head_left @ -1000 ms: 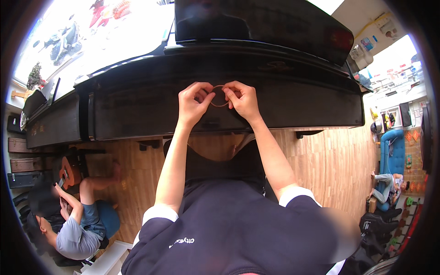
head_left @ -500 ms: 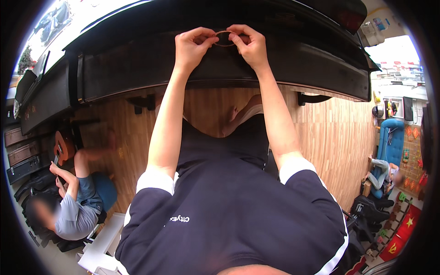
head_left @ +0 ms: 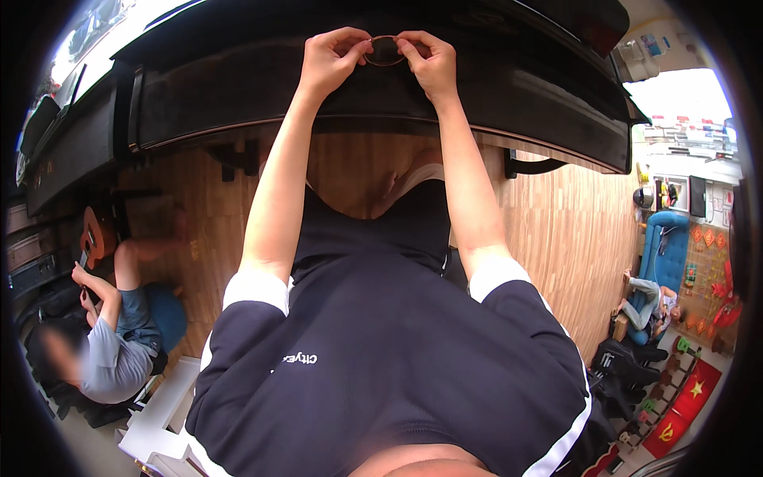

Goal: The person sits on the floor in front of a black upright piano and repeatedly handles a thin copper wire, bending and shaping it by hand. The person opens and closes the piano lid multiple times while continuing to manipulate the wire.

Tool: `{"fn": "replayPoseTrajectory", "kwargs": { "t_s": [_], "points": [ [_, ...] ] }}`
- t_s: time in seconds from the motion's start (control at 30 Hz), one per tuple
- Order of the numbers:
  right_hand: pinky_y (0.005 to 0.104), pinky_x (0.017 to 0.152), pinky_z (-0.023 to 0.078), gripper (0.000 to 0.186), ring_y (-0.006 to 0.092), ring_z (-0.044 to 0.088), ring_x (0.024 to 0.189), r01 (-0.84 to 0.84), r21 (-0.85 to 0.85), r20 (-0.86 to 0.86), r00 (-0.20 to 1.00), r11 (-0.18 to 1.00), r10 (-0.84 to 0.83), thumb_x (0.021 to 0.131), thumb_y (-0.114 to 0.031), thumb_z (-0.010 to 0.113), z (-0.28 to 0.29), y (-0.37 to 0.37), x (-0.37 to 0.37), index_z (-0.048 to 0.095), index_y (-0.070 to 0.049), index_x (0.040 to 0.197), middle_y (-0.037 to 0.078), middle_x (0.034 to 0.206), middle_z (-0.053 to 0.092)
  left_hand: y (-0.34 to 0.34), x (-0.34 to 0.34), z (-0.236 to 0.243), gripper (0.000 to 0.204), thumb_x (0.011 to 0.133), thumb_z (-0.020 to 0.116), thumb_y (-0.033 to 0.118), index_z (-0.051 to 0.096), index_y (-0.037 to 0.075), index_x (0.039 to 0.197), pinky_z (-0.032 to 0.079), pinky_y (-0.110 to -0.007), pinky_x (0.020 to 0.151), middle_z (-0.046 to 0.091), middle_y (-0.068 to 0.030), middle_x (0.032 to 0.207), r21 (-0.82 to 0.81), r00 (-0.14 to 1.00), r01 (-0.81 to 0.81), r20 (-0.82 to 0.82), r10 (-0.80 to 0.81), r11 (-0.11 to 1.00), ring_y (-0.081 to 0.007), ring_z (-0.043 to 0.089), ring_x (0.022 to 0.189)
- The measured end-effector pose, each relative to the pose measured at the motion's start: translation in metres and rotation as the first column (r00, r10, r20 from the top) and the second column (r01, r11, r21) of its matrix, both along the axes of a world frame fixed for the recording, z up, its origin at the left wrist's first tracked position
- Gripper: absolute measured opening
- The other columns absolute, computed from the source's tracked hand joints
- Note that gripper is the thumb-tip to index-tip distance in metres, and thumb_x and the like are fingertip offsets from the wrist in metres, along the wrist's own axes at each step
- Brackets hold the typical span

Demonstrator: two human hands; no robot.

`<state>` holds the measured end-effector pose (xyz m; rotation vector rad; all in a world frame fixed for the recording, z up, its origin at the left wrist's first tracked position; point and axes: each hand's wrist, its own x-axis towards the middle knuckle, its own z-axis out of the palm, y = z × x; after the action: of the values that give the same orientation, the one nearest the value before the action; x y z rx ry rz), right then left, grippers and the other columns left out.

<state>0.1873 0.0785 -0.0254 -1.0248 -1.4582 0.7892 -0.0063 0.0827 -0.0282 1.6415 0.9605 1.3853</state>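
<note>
Both arms reach forward over a long black piano-like cabinet (head_left: 222,99). Between my hands is a thin reddish-brown ring (head_left: 385,65), perhaps a loop of wire or cord; its exact kind is unclear. My left hand (head_left: 330,62) pinches the ring's left side between thumb and fingers. On the opposite side, my right hand (head_left: 433,67) grips it the same way. The ring is held up over the dark top, its near rim showing as a curve below the fingertips. Parts of its sides are covered by my fingers.
To the left, a person (head_left: 119,358) sits on a blue chair (head_left: 165,314) beside a small brown guitar (head_left: 98,237). Another person (head_left: 652,306) is on a blue sofa (head_left: 666,238) at the right. White furniture (head_left: 163,421) stands at lower left. Wooden flooring (head_left: 556,238) lies beneath.
Both hands and the ring sit slightly higher in the picture. The ring now looks rounder, tilted more toward the camera. Both hands keep their pinch. The whole view has shifted a little.
</note>
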Motion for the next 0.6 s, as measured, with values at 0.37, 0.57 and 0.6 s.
{"fn": "replayPoseTrajectory", "kwargs": {
  "t_s": [0.37,0.57,0.6],
  "points": [
    [0.0186,0.049,0.041,0.008,0.0040,0.057,0.056,-0.053,-0.027,-0.043,0.998,0.998,0.051,0.086,-0.004,0.070,0.000,-0.002,0.001,0.070,-0.001,0.094,0.003,0.071,0.068,-0.003,0.001,0.004,0.011,0.087,0.068,0.004,0.072,-0.001,0.097,0.054,-0.022,0.064,0.074,-0.0073,0.080,0.013,0.999,-0.031,-0.034,0.032,0.999,-0.0105,0.068,0.070],
    [0.0188,0.048,0.038,0.006,0.0036,0.052,0.054,-0.191,-0.092,-0.105,0.978,0.977,0.181,0.088,-0.005,0.069,0.002,0.000,0.008,0.070,0.000,0.090,0.004,0.071,0.068,-0.006,0.006,0.009,0.010,0.084,0.070,0.002,0.073,0.003,0.094,0.054,-0.024,0.060,0.073,-0.0063,0.080,0.149,0.987,-0.135,-0.065,0.145,0.980,-0.0126,0.070,0.066],
    [0.0186,0.048,0.038,0.006,0.0037,0.052,0.053,-0.217,-0.099,-0.099,0.973,0.971,0.208,0.088,-0.006,0.069,0.002,-0.001,0.010,0.070,0.000,0.090,0.004,0.071,0.068,-0.009,0.009,0.011,0.010,0.084,0.070,0.003,0.072,0.004,0.094,0.055,-0.025,0.060,0.072,-0.0060,0.082,0.213,0.975,-0.172,-0.103,0.197,0.962,-0.0143,0.070,0.067]
  ]
}}
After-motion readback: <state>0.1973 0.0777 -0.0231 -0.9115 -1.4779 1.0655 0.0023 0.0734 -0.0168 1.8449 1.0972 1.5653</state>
